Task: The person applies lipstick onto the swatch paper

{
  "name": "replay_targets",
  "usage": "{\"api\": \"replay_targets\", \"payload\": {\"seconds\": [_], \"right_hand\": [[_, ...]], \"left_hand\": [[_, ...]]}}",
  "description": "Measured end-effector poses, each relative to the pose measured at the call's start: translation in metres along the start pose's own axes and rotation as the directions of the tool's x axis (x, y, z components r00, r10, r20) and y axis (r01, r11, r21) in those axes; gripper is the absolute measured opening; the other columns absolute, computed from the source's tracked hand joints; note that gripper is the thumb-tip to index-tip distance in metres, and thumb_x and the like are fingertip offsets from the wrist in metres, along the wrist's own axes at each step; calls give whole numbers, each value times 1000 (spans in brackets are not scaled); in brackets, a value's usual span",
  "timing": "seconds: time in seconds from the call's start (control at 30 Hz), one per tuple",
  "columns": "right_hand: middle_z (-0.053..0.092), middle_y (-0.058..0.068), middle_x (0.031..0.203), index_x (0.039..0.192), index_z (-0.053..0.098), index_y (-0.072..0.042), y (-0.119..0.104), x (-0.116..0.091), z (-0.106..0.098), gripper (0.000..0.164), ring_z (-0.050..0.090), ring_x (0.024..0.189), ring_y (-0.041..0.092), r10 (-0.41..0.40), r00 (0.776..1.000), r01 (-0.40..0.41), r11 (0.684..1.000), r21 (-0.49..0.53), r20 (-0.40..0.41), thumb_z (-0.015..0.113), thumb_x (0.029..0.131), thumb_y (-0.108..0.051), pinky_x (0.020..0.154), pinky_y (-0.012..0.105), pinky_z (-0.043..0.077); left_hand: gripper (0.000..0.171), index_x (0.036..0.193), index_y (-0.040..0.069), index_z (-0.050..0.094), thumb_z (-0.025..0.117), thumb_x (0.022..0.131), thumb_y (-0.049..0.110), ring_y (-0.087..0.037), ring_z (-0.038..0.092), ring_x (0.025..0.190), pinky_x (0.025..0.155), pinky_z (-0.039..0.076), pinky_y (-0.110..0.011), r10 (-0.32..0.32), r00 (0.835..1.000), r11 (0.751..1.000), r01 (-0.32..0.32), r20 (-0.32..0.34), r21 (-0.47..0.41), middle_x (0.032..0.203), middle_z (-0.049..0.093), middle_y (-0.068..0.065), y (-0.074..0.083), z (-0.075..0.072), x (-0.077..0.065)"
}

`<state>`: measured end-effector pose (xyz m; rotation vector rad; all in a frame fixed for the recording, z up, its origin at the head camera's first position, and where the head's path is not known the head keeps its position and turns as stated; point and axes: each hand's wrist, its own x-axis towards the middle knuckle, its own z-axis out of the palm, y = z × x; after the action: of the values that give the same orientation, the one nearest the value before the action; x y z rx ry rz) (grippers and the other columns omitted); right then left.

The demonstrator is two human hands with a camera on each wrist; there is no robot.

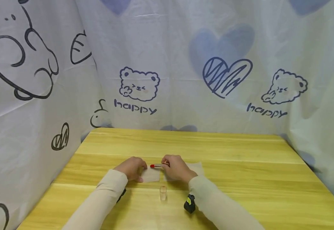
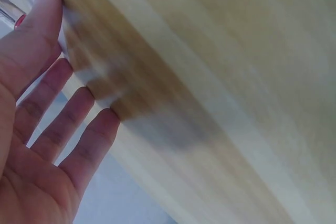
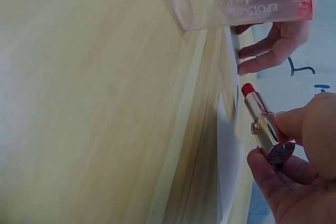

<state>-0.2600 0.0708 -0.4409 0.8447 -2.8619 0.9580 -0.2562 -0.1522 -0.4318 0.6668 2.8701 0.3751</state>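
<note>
My right hand (image 1: 176,167) pinches a lipstick (image 3: 261,121) between thumb and fingers. Its bare red tip points left in the head view, toward my left hand (image 1: 132,169). That left hand holds nothing; its fingers (image 2: 89,129) are spread, with the fingertips at a white sheet of paper (image 1: 151,175). Whether they press on the sheet, I cannot tell. A second white sheet (image 1: 196,168) lies partly hidden under my right hand. Nearer to me, a clear pinkish cap (image 1: 163,193) with printed lettering stands upright on the table.
The wooden table (image 1: 241,169) reaches back to a white curtain (image 1: 178,95) with drawn bears and hearts. More of this cloth (image 1: 40,121) hangs at the left side. Dark wrist camera mounts (image 1: 189,203) sit below both sleeves.
</note>
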Motion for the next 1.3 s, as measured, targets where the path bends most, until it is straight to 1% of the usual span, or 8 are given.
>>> {"api": "replay_targets", "payload": {"seconds": [0.1, 0.3, 0.5, 0.8, 1.07, 1.3], "right_hand": [[68, 3, 94, 99, 69, -8, -2, 0, 0, 9, 62, 86, 15, -17, 1000, 16, 1000, -26, -12, 61, 96, -12, 74, 31, 53], [69, 2, 91, 96, 72, -8, -6, 1, -1, 10, 61, 80, 12, -27, 999, 26, 999, -38, -23, 63, 95, -13, 70, 28, 52], [70, 3, 91, 96, 73, -6, -6, 2, -1, 11, 63, 81, 14, -29, 999, 27, 998, -51, -30, 63, 95, -12, 70, 29, 53], [70, 3, 92, 96, 74, -6, -6, 1, -1, 12, 64, 82, 14, -20, 1000, 20, 998, -56, -17, 64, 95, -13, 69, 28, 53], [71, 4, 94, 98, 74, -6, -7, 0, -1, 13, 64, 83, 14, -42, 999, 41, 998, -57, -6, 64, 95, -14, 71, 28, 53], [71, 3, 95, 97, 76, -7, -7, -2, -4, 13, 63, 80, 11, -70, 998, 70, 995, -64, 9, 65, 94, -14, 69, 26, 52]], "left_hand": [[46, 110, 11, 71, 89, 69, 19, -27, 58, 112, 98, 46, -41, -5, 1000, 1000, 5, 1, -4, 114, 66, -6, 0, -1, -2], [47, 110, 10, 71, 89, 68, 19, -28, 59, 110, 97, 46, -42, 13, 1000, 1000, -13, -10, 10, 113, 66, -7, 0, -4, -3], [47, 110, 9, 71, 89, 68, 19, -28, 59, 110, 97, 46, -42, 20, 1000, 1000, -20, -12, 10, 113, 67, -7, 0, -4, -2], [46, 109, 11, 71, 89, 68, 18, -27, 59, 110, 96, 46, -41, -3, 1000, 1000, 3, -14, -15, 113, 66, -6, 2, -2, -2], [46, 110, 10, 71, 89, 69, 18, -26, 59, 109, 96, 47, -41, -16, 1000, 1000, 15, -7, -19, 113, 66, -7, 2, -3, -4], [46, 110, 10, 70, 89, 69, 18, -26, 59, 109, 96, 46, -41, -8, 1000, 1000, 8, 1, -25, 113, 66, -7, 4, -4, -2]]}}
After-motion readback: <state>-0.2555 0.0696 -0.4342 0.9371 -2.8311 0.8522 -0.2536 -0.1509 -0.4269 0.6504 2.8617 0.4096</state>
